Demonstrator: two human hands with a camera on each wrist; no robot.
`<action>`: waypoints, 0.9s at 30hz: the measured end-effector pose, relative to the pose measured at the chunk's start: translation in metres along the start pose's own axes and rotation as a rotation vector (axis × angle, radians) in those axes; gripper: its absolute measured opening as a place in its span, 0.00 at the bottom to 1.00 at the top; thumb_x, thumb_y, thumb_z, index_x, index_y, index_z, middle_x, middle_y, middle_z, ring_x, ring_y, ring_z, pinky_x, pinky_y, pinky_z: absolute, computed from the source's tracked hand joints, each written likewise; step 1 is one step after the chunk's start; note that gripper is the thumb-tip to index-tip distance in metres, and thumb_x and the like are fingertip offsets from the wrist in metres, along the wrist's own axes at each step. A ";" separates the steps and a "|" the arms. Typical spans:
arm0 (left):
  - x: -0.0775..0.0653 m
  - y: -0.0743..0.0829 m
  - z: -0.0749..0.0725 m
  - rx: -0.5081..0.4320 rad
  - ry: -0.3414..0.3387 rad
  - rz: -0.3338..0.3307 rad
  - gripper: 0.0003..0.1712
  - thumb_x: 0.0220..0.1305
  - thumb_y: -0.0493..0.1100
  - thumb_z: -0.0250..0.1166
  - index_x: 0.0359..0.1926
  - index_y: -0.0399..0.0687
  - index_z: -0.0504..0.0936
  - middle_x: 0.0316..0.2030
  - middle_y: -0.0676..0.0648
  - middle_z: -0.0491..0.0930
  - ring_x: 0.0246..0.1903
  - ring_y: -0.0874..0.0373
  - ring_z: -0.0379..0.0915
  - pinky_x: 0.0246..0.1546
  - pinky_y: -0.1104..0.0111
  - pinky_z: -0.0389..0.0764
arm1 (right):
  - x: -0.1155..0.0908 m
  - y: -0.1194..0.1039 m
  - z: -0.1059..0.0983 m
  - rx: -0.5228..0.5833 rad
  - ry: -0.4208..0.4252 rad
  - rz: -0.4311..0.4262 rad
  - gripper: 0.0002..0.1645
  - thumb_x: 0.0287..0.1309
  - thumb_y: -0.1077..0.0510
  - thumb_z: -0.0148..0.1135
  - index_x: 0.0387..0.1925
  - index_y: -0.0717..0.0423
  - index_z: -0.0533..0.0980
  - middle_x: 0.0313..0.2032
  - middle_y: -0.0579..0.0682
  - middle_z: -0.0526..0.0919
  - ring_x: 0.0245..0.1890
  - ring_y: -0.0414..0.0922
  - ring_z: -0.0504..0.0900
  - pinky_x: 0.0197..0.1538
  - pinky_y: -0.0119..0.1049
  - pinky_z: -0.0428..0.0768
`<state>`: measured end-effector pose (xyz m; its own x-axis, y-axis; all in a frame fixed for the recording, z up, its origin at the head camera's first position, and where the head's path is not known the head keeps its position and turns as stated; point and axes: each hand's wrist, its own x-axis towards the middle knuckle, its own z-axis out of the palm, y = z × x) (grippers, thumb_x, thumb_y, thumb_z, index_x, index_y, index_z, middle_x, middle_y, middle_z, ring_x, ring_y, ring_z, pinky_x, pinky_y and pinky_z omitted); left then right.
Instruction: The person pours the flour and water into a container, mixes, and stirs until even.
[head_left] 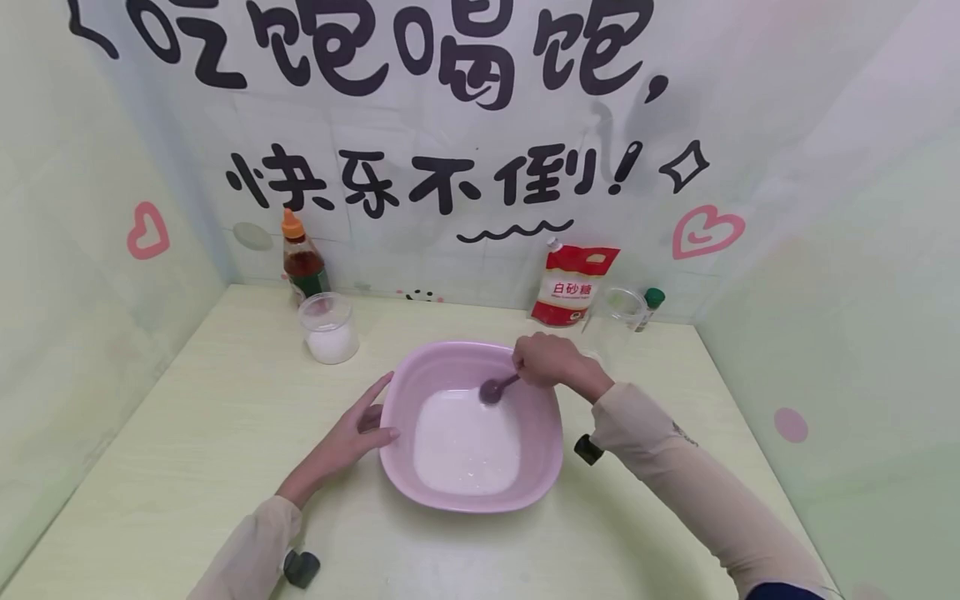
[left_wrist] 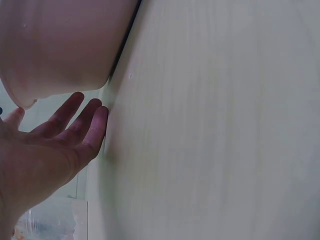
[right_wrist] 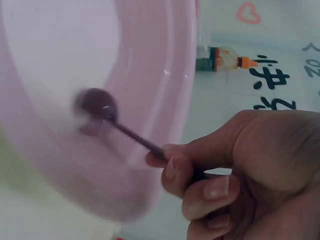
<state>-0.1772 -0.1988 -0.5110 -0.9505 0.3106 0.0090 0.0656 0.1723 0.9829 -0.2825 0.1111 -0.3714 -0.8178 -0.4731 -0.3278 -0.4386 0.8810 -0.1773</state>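
Note:
A pink plastic basin with a white liquid in it stands on the table. My right hand grips the handle of a dark purple spoon over the basin's far right side. In the right wrist view the round bowl of the spoon is slightly blurred, low inside the basin near the liquid; whether it touches the liquid I cannot tell. My left hand is at the basin's left side, thumb touching the rim. Its other fingers extend, spread and nearly straight, beside the outer wall.
Behind the basin at left are a sauce bottle with an orange cap and a clear tub of white contents. A red-and-white sugar pouch, a clear cup and a small green-capped bottle stand at the back right.

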 end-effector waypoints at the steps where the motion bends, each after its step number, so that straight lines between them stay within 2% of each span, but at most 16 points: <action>1: 0.000 0.000 0.000 -0.005 -0.001 0.003 0.49 0.66 0.42 0.65 0.80 0.60 0.47 0.66 0.26 0.69 0.62 0.30 0.71 0.58 0.51 0.79 | 0.004 -0.002 0.003 0.016 0.008 -0.021 0.10 0.59 0.66 0.56 0.29 0.55 0.82 0.24 0.48 0.78 0.28 0.45 0.74 0.28 0.33 0.70; 6: 0.000 -0.002 0.001 -0.018 -0.008 0.016 0.49 0.67 0.42 0.64 0.80 0.60 0.46 0.67 0.25 0.67 0.62 0.29 0.71 0.58 0.51 0.80 | 0.017 -0.020 0.015 0.087 0.001 -0.118 0.11 0.61 0.65 0.59 0.37 0.55 0.87 0.28 0.47 0.84 0.28 0.45 0.76 0.28 0.31 0.72; 9: 0.001 -0.002 0.002 -0.013 -0.011 0.018 0.49 0.67 0.42 0.64 0.80 0.61 0.46 0.67 0.25 0.67 0.63 0.30 0.71 0.59 0.49 0.78 | 0.018 -0.032 0.020 0.089 -0.015 -0.185 0.11 0.62 0.65 0.60 0.39 0.56 0.87 0.29 0.47 0.86 0.26 0.42 0.75 0.28 0.30 0.71; 14: 0.001 -0.001 0.002 -0.004 -0.004 0.008 0.49 0.66 0.43 0.65 0.80 0.62 0.47 0.66 0.26 0.70 0.62 0.31 0.72 0.61 0.46 0.76 | 0.005 -0.048 0.028 0.097 -0.068 -0.312 0.12 0.62 0.67 0.61 0.41 0.57 0.88 0.34 0.50 0.90 0.24 0.37 0.76 0.30 0.26 0.73; 16: 0.001 -0.001 0.001 -0.001 0.001 0.006 0.49 0.66 0.43 0.65 0.80 0.62 0.47 0.65 0.26 0.70 0.62 0.31 0.72 0.61 0.46 0.76 | -0.004 -0.052 0.031 0.093 -0.102 -0.338 0.12 0.61 0.66 0.62 0.41 0.56 0.88 0.35 0.49 0.90 0.25 0.36 0.76 0.31 0.26 0.74; 21: 0.001 0.000 0.000 0.004 -0.001 0.020 0.49 0.66 0.42 0.64 0.80 0.60 0.47 0.65 0.26 0.70 0.62 0.30 0.72 0.59 0.50 0.78 | -0.024 -0.050 0.033 0.023 -0.192 -0.335 0.09 0.60 0.63 0.66 0.38 0.49 0.89 0.35 0.43 0.90 0.30 0.36 0.77 0.37 0.28 0.75; 24: 0.001 0.000 0.000 0.001 -0.005 0.022 0.48 0.67 0.42 0.64 0.80 0.60 0.47 0.65 0.26 0.70 0.62 0.30 0.72 0.57 0.53 0.80 | -0.032 -0.040 0.027 -0.027 -0.234 -0.292 0.08 0.59 0.62 0.67 0.34 0.47 0.89 0.33 0.41 0.87 0.32 0.38 0.76 0.37 0.29 0.76; 27: 0.001 0.000 0.000 0.001 -0.005 0.015 0.48 0.67 0.42 0.64 0.80 0.61 0.47 0.65 0.26 0.70 0.62 0.30 0.71 0.56 0.56 0.80 | -0.037 -0.027 0.016 -0.074 -0.270 -0.213 0.06 0.57 0.62 0.68 0.30 0.48 0.86 0.29 0.42 0.83 0.31 0.39 0.75 0.34 0.31 0.76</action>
<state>-0.1780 -0.1983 -0.5107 -0.9477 0.3183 0.0225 0.0798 0.1682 0.9825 -0.2347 0.1044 -0.3692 -0.5814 -0.6209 -0.5258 -0.6228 0.7555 -0.2035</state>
